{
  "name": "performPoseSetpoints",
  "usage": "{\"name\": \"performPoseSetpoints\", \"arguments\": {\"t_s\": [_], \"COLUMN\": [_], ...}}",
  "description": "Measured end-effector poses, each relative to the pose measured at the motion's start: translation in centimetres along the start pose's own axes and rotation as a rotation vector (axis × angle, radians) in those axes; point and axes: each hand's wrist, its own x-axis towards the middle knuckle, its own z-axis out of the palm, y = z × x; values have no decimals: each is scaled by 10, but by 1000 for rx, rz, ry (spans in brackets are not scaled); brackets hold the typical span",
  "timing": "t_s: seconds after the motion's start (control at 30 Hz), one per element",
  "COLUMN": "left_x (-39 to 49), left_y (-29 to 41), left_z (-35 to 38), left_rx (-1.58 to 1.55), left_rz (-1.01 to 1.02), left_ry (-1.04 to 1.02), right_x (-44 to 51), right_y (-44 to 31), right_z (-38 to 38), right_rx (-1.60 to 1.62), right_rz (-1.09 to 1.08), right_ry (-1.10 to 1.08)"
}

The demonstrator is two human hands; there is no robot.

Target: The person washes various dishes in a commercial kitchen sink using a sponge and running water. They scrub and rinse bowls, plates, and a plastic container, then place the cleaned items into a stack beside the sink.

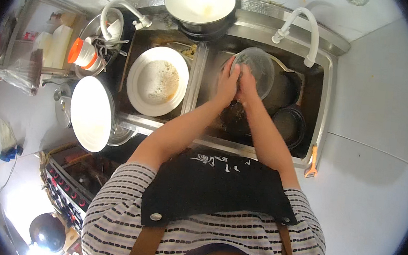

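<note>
In the right basin of a double steel sink [258,152], my left hand [227,84] and my right hand [246,81] are close together at the near left rim of a clear round plastic container [263,72]. The fingers overlap there, and whether either one grips the container cannot be told. Dark round pans or bowls [289,126] lie in the basin to the right and below my hands. In the left basin sits a white wide-rimmed dish [157,81] with foamy liquid in it.
White faucets [312,35] arch over both basins. A large white bowl [200,1] stands on a dark pot behind the divider. Left are another white bowl [91,114], a metal basin of utensils and orange-lidded containers [86,57]. An orange peeler [312,166] lies at the sink's right front corner.
</note>
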Motion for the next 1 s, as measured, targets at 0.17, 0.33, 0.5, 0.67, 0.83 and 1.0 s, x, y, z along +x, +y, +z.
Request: {"name": "performPoseSetpoints", "arguments": {"t_s": [0.17, 0.33, 0.5, 0.67, 0.83, 1.0], "left_x": [16, -2, 1, -7, -35, -58], "left_y": [6, -26, -26, -8, 7, 17], "left_z": [-19, -16, -32, -72, -87, -99], "left_rx": [91, -205, -58, 49, 285, 423], "left_rz": [171, -177, -317, -149, -43, 267], "left_ry": [-117, -283, -96, -99, -17, -46], "right_x": [-10, 2, -3, -4, -8, 0], "right_y": [-15, -6, 14, 13, 10, 13], "right_z": [-26, -18, 14, -3, -29, -65], "right_rx": [-1485, -1185, -220, -1252, -2100, -2009], "right_rz": [-532, -613, 63, -166, -1221, -859], "right_ry": [-215, 212, -215, -705, -348, -139]}}
